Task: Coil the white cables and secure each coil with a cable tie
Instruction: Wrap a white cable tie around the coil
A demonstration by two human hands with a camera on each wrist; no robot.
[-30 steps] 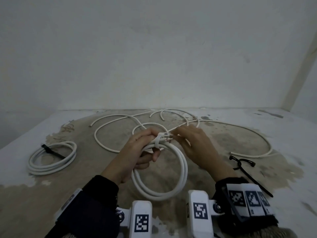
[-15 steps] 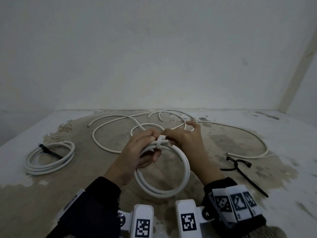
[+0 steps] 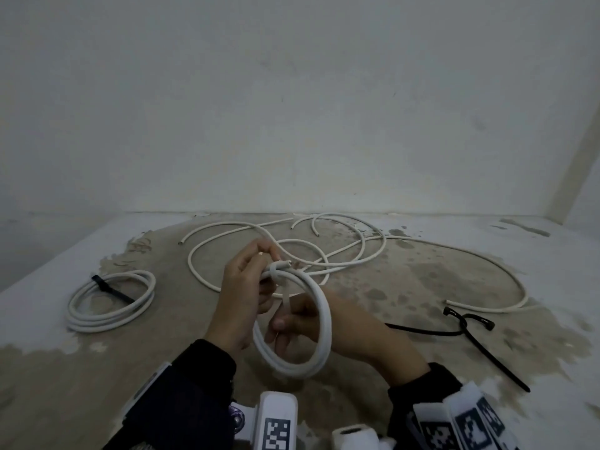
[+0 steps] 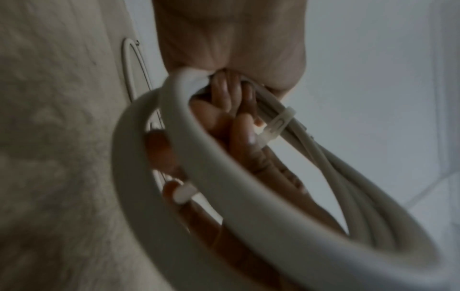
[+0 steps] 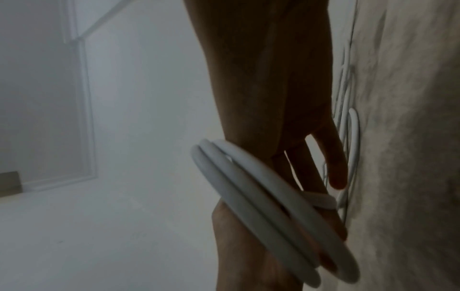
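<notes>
The coil of white cable hangs between the two hands above the middle of the floor, with a white cable tie wrapped round its strands at the coil's 11 o'clock. Half a second ago the right hand was up at the tie, level with the left hand; now it has dropped toward 6 o'clock, behind the loop, with the tie's free tail running down from the band to it. I judge this a tightening pull, so the band is closing on the strands and this coil is nearly secured.

The left hand has its fingers curled round the bundle just beside the band; the left wrist view shows the band snug round the strands by the fingertips. The right hand pinches the tail between thumb and fingers, as far as the head view shows; the right wrist view has some fingers hanging straight.

Counted: one coil in hand; one finished coil at 9 o'clock on the floor, bound with one black tie. Loose white cable sprawls at 12 to 2 o'clock, several ends showing, but how many pieces I cannot tell. At 3 o'clock lie spare black ties, crossed, seemingly two. One white tie is in use.
</notes>
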